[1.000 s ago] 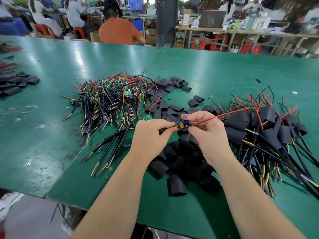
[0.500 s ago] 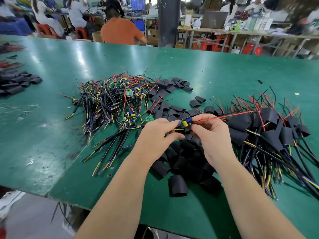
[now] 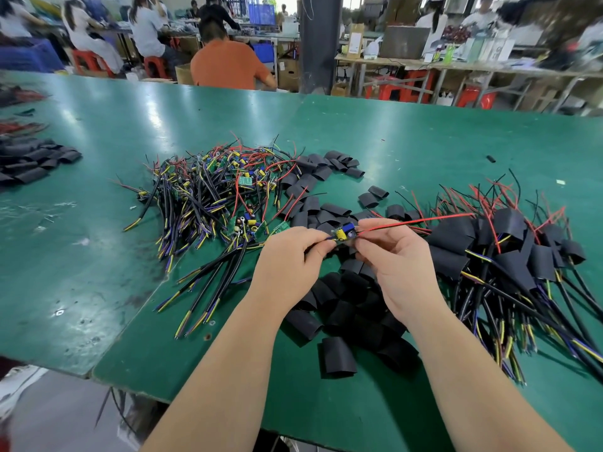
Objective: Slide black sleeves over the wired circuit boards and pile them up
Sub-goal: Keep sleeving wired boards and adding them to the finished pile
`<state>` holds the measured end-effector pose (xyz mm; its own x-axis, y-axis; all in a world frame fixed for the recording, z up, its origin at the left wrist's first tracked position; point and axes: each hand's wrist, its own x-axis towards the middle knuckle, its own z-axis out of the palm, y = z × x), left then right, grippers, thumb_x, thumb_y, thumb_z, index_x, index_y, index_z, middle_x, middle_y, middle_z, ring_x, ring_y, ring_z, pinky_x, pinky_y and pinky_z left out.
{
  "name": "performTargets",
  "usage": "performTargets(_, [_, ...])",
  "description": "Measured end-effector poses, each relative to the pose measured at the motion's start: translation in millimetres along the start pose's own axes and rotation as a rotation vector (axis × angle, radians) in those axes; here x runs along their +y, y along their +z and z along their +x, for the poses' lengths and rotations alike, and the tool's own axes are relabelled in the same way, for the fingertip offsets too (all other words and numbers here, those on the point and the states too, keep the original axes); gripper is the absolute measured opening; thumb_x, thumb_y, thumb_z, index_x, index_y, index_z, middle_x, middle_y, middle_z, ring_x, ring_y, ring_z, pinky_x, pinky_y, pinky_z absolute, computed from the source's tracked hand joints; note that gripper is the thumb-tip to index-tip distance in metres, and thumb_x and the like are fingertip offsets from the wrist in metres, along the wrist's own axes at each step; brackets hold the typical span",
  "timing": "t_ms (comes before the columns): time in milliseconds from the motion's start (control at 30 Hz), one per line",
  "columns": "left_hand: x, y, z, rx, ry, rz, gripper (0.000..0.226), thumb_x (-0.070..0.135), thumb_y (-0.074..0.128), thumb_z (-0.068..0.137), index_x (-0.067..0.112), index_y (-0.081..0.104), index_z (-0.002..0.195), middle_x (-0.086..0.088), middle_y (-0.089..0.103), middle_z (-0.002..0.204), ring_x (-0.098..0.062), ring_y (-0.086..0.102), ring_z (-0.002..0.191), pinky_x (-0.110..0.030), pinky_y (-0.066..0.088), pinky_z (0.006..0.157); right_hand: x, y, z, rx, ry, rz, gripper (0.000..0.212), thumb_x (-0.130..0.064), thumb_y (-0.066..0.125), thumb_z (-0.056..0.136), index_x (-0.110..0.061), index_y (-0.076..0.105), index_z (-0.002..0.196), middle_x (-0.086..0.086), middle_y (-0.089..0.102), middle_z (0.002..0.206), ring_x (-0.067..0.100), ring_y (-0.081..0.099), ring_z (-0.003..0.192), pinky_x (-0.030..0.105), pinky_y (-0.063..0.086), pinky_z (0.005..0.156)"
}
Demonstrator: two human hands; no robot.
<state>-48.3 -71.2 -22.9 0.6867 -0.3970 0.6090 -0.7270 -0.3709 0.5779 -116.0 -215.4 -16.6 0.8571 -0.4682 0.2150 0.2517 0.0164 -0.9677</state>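
Note:
A small wired circuit board (image 3: 343, 233) with yellow and blue parts is held up between both hands above the table. My left hand (image 3: 288, 259) pinches its left end, where the black cable leaves. My right hand (image 3: 396, 259) pinches its right end by the red wire (image 3: 421, 221), which sticks out to the right. No sleeve is on this board. Loose black sleeves (image 3: 339, 308) lie beneath my hands. A heap of bare wired boards (image 3: 212, 190) lies to the left, and a pile of sleeved boards (image 3: 509, 256) to the right.
The green table (image 3: 408, 148) has a near edge close to my body and a seam at the left. More black sleeves (image 3: 32, 158) lie at the far left. People sit at benches beyond the table.
Both hands have lifted the board slightly and turned it, so its yellow and blue parts show more plainly. The red wire now points further right.

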Motion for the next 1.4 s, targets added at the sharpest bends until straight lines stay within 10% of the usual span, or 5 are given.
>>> performTargets(567, [-17.8, -3.8, 5.2, 0.303, -0.201, 0.132, 0.017, 0.017, 0.06, 0.093, 0.007, 0.075, 0.092, -0.006, 0.069, 0.076, -0.026, 0.062, 0.07, -0.04, 0.051, 0.064, 8.4, 28.4, 44.2, -0.138, -0.033, -1.275, 0.029, -0.033, 0.068, 0.087, -0.022, 0.06, 0.112, 0.002, 0.061, 0.114, 0.028, 0.051, 0.112, 0.038, 0.037, 0.094])
performTargets(900, [-14.6, -5.1, 4.7, 0.293, -0.103, 0.139, 0.009, 0.011, 0.067, 0.087, 0.006, 0.075, 0.086, -0.003, 0.068, 0.073, -0.021, 0.06, 0.065, -0.018, 0.035, 0.06, -11.9, 0.2, 28.6, -0.075, 0.215, -0.484, 0.023, -0.003, 0.067, 0.078, -0.016, 0.05, 0.068, -0.004, 0.053, 0.056, 0.01, 0.057, 0.044, 0.018, 0.038, 0.045])
performTargets(1067, [-14.2, -7.4, 3.9, 0.272, -0.059, 0.118, 0.013, 0.013, 0.064, 0.086, 0.004, 0.074, 0.086, -0.003, 0.067, 0.071, -0.018, 0.058, 0.062, -0.015, 0.036, 0.061, -16.2, -30.4, 11.8, -0.124, 0.345, 0.191, 0.013, 0.007, 0.054, 0.085, -0.003, 0.049, 0.08, 0.016, 0.065, 0.084, 0.012, 0.061, 0.058, 0.022, 0.035, 0.047])
performTargets(1200, [-14.1, -8.0, 3.3, 0.243, -0.049, 0.105, 0.013, 0.011, 0.064, 0.087, 0.004, 0.075, 0.086, -0.003, 0.067, 0.07, -0.018, 0.057, 0.063, -0.017, 0.036, 0.06, -18.4, -40.8, 13.6, -0.012, 0.294, 0.321, 0.019, -0.014, 0.067, 0.07, -0.009, 0.05, 0.078, 0.006, 0.067, 0.086, 0.015, 0.038, 0.055, 0.024, 0.031, 0.052])
performTargets(1400, [-13.9, -9.0, 4.9, 0.245, -0.022, 0.095, 0.012, 0.009, 0.064, 0.086, 0.003, 0.074, 0.085, -0.004, 0.067, 0.07, -0.023, 0.061, 0.064, -0.026, 0.042, 0.06, -19.4, -39.7, 16.9, 0.175, 0.118, 0.356, 0.017, -0.018, 0.066, 0.083, -0.019, 0.05, 0.075, 0.001, 0.062, 0.079, 0.017, 0.068, 0.078, 0.023, 0.047, 0.069])
